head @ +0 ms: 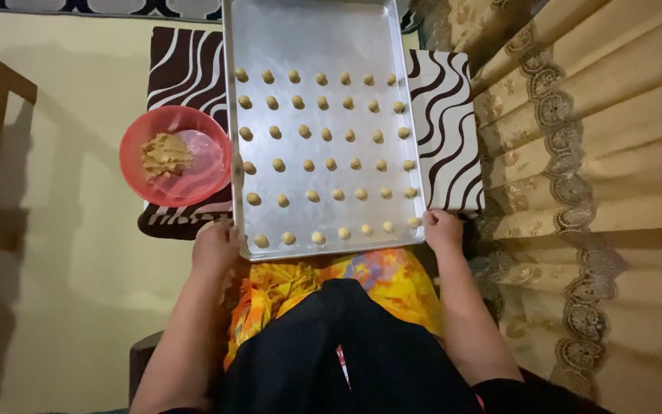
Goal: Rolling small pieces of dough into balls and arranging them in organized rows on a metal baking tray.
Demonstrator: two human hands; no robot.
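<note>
The tray [323, 46] is lying at centre frame, its far edge running off the top, with rows of dough balls [309, 165] on it. Fingers are hiding under its near corners: the left hand [216, 247] and right hand [443, 230] are closing on them. A red bowl [175, 156] is sitting just left.
</note>
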